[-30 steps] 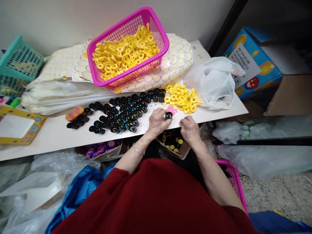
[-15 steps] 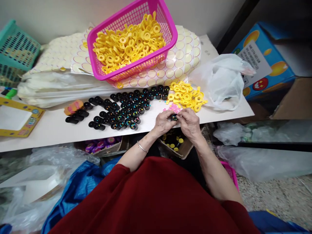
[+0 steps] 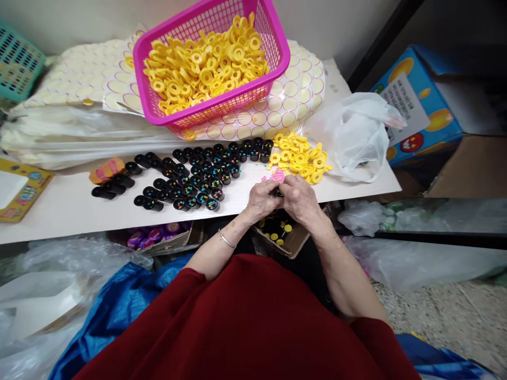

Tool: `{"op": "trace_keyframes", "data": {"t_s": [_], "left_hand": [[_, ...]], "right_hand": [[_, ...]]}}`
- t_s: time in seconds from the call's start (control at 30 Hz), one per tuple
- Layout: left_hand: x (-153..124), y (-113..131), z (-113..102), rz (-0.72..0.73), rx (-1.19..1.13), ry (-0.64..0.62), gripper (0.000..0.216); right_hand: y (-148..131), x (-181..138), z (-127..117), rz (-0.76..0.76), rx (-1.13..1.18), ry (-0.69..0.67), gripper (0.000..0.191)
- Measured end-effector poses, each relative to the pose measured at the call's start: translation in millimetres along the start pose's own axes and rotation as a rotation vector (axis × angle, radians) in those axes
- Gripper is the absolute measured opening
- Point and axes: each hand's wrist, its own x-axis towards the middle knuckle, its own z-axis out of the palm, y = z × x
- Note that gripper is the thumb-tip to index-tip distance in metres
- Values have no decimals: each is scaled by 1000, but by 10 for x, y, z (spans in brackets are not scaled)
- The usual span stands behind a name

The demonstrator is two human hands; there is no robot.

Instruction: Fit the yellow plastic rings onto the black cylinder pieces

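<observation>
My left hand (image 3: 259, 199) and my right hand (image 3: 300, 198) meet at the front edge of the white table (image 3: 71, 211), both pinched round one small black tube (image 3: 277, 192) that is mostly hidden between the fingers. Just beyond the hands lie a small heap of pink discs (image 3: 278, 174) and a loose pile of yellow rings (image 3: 298, 158). To the left stands a cluster of several black tubes (image 3: 202, 174) with coloured beads inside. A pink basket (image 3: 206, 63) full of yellow rings sits at the back.
A white plastic bag (image 3: 358, 137) lies at the table's right end. Sticker sheets (image 3: 273, 113) lie under the basket. Below the table edge an open cardboard box (image 3: 283, 235) holds capped tubes. A teal basket (image 3: 18, 60) stands far left, a blue carton (image 3: 420, 100) at right.
My left hand lifted the black tube off the table and my right hand came over to join it. Both hands now close round the tube. The view shifted slightly.
</observation>
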Motion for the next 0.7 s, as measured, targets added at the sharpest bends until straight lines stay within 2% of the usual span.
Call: {"op": "trace_keyframes", "data": {"t_s": [0.2, 0.37, 0.7], "left_hand": [[-10, -13, 23, 3, 48, -20, 28], [-12, -15, 20, 9, 88, -25, 28], [-17, -5, 17, -1, 51, -15, 27]], "right_hand": [[61, -110, 68, 129, 312, 195, 19], [88, -131, 37, 144, 461, 188, 16], [90, -162, -7, 188, 491, 215, 17]]}}
